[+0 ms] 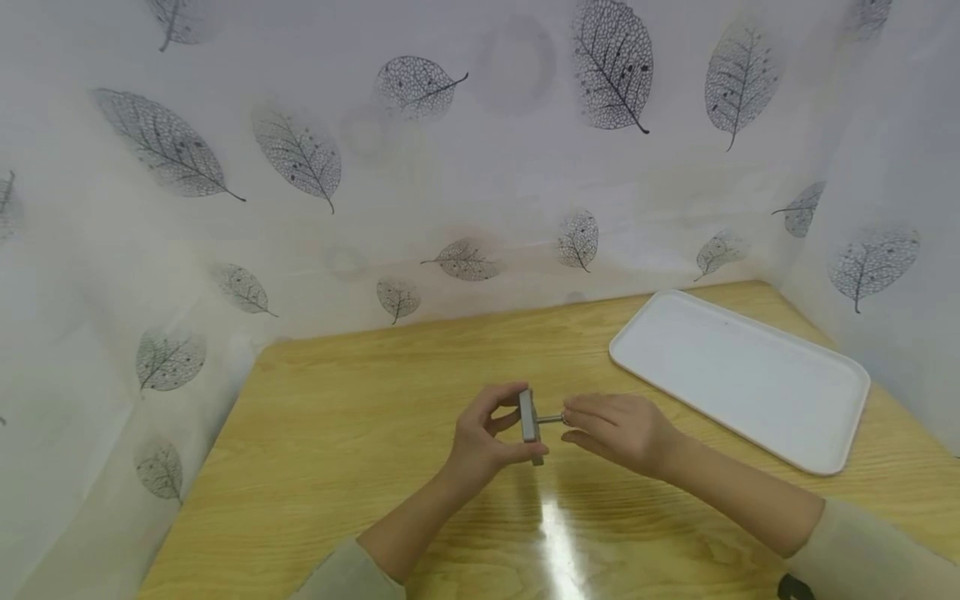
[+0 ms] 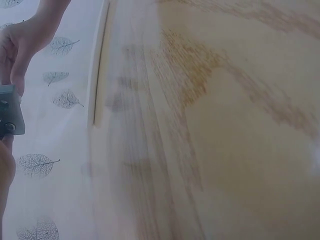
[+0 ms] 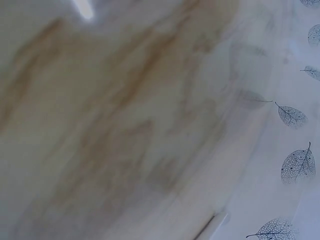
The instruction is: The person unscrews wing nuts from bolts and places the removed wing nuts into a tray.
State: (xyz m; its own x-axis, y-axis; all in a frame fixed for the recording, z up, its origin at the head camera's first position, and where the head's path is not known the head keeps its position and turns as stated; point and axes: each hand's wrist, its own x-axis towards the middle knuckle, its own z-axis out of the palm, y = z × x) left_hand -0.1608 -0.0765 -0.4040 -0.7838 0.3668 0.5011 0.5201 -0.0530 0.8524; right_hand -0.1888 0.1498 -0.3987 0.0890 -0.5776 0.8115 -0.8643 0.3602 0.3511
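Note:
A grey, flat rectangular block (image 1: 528, 417) is held upright above the table, its upper and lower edges between the fingers and thumb of my left hand (image 1: 480, 433). From its right face sticks out a thin metal rod (image 1: 551, 418). My right hand (image 1: 622, 429) pinches the rod's far end between fingertips and thumb, which partly cover it. In the left wrist view the block (image 2: 11, 112) shows holes in its face, with part of the left hand (image 2: 5, 172) below it and the right hand (image 2: 27, 45) above. Neither hand appears in the right wrist view.
On the right of the wooden table (image 1: 360, 417) lies a white rectangular tray (image 1: 738, 375) with a raised rim. Leaf-patterned white sheeting (image 1: 480, 167) stands behind the table and along its sides. A small dark object (image 1: 795, 587) shows near the right sleeve.

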